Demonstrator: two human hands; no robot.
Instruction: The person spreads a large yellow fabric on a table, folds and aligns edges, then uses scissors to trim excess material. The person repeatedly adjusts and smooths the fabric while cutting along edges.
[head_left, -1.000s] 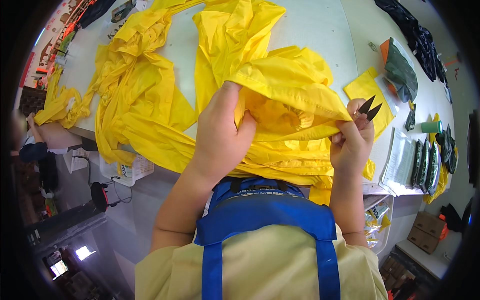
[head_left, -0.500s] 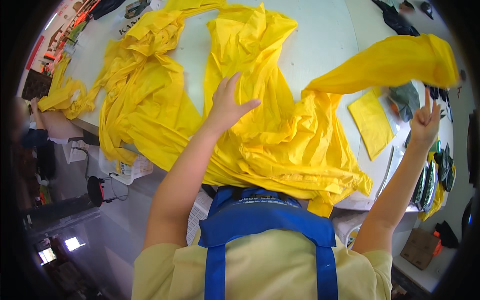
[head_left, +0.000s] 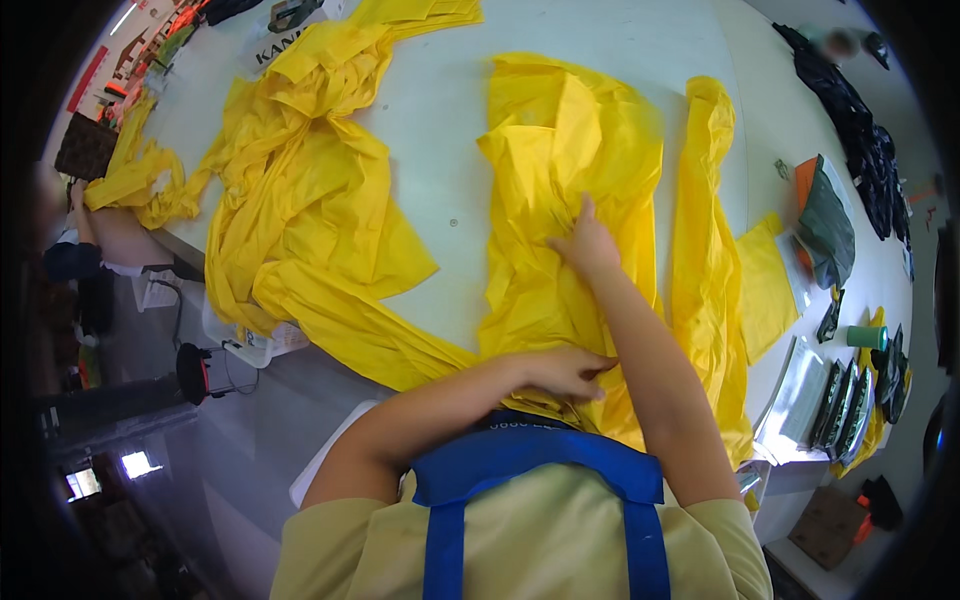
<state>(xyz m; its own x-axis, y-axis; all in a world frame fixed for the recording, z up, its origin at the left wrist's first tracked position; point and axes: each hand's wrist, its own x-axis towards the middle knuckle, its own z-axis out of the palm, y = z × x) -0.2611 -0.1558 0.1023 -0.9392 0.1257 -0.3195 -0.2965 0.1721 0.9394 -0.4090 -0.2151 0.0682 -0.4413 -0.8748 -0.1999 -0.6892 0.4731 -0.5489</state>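
Note:
A yellow garment of thin, shiny cloth (head_left: 525, 190) lies in front of me, its near edge against my body. My right hand (head_left: 590, 245) rests on its middle, thumb and forefinger spread. Close to the near edge, my left hand (head_left: 568, 372) reaches across in front of me, below the right forearm. Its fingers point right, with a gap between them, and nothing shows in them. A long, narrow yellow piece like a sleeve (head_left: 705, 190) lies straight along the right side; whether it joins the garment is hidden by my right arm.
Crumpled yellow cloth (head_left: 300, 200) covers the left of the white table (head_left: 440, 150). At right lie a flat yellow piece (head_left: 768, 290), a dark green bag (head_left: 828, 225), a green roll (head_left: 866, 337) and packed pouches (head_left: 845, 400). Another person's hand (head_left: 78, 195) touches cloth far left.
The sleeve-like piece has come down from the air onto the table at right. My right hand has moved left onto the garment; my left hand has come down toward the near edge.

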